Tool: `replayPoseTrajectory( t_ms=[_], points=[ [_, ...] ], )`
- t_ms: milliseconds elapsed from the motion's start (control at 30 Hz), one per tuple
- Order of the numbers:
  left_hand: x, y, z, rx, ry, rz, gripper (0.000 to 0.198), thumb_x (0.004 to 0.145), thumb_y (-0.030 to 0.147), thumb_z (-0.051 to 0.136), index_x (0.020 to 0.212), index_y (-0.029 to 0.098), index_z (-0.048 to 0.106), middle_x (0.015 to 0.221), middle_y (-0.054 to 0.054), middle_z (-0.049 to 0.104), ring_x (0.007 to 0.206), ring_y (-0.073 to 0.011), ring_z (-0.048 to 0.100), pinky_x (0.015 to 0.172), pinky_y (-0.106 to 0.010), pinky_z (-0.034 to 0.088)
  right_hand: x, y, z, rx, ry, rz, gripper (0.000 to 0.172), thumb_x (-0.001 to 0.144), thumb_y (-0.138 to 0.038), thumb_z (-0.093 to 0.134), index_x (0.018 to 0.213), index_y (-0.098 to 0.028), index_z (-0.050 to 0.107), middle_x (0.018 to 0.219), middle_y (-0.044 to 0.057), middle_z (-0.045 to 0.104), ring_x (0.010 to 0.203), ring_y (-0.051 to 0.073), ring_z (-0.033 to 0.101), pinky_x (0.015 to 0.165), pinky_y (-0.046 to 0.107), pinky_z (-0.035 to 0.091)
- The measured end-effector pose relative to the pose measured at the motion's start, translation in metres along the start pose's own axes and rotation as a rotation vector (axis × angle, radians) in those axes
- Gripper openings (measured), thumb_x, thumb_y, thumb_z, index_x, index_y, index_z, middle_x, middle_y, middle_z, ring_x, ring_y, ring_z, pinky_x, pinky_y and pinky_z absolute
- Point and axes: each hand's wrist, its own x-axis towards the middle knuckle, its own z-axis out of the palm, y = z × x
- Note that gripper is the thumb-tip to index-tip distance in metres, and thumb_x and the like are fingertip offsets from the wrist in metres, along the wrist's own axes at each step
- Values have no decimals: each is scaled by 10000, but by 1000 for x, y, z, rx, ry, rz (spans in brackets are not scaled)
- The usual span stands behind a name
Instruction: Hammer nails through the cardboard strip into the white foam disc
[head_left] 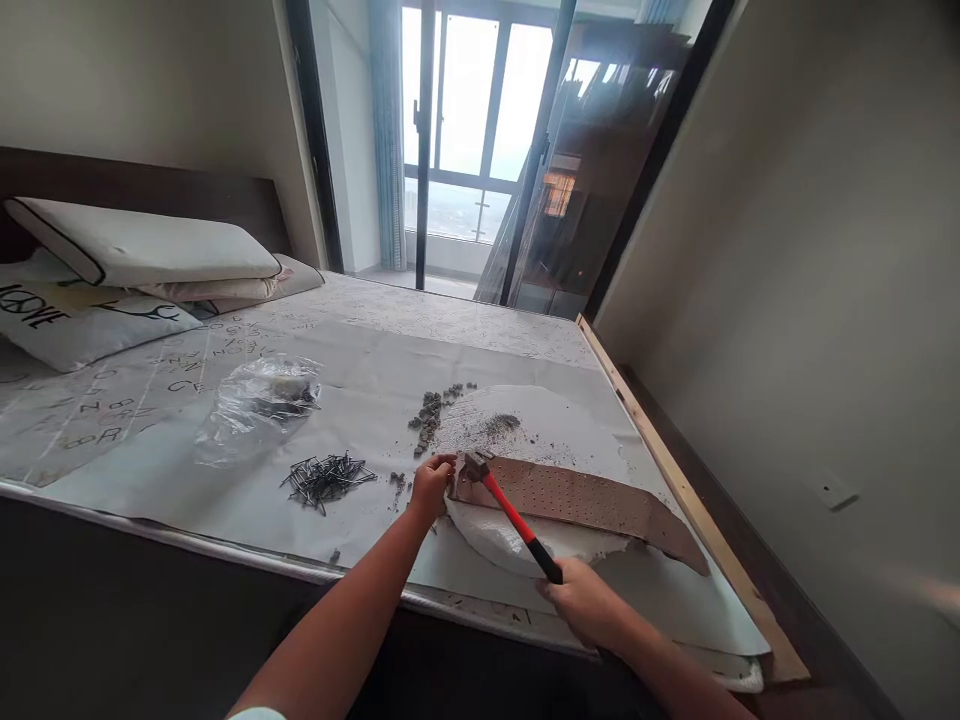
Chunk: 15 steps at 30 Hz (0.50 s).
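Observation:
My right hand (581, 600) is wrapped round the black grip of a hammer (517, 520) with a red shaft. The hammer's metal head is over the left end of a long brown strip (577, 495) dotted with rows of small holes. Beside that end is my left hand (433, 487), its fingers closed together at the strip's corner; what they pinch is too small to make out. Under the strip lies a white, irregular slab (495, 535). Left of my left hand is a heap of dark nails (328, 480).
Grey crumbs (427, 418) and a small dark pile (501, 424) lie beyond the strip. A clear plastic bag (262, 400) with something inside is on the left. Pillows (172, 250) rest by the headboard. A wooden rail (660, 455) borders the mattress on the right.

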Motion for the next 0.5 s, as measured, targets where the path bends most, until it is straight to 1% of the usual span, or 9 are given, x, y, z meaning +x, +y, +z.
replayPoseTrajectory(
  t_ms=[67,167,367,500],
  points=[
    [0,0,1,-70,-2,-23,229,539,233,514,716,129,614,633,6,556,562,-86,493,532,-206,394,2,3,2,-2,-9,12,161,721,-203,435,624,-226,309,423,-100,260,294,62,276,345,211,178],
    [0,2,1,-81,-16,-42,222,521,227,513,695,127,606,630,10,547,548,-77,478,521,-202,381,5,4,1,49,-49,62,147,716,-202,440,641,-229,315,396,-106,285,266,62,272,305,201,203],
    [0,3,-3,-103,-30,-51,238,513,206,518,718,122,605,618,11,541,548,-75,484,516,-193,375,9,1,3,131,-100,107,144,672,-179,462,675,-238,331,346,-116,303,234,85,278,238,202,223],
    [-2,2,-4,-99,-27,-46,237,532,211,501,733,125,594,654,3,547,564,-71,498,534,-189,398,8,0,8,216,-95,127,165,639,-168,480,657,-240,333,327,-121,307,223,75,262,228,187,210]
  ],
)
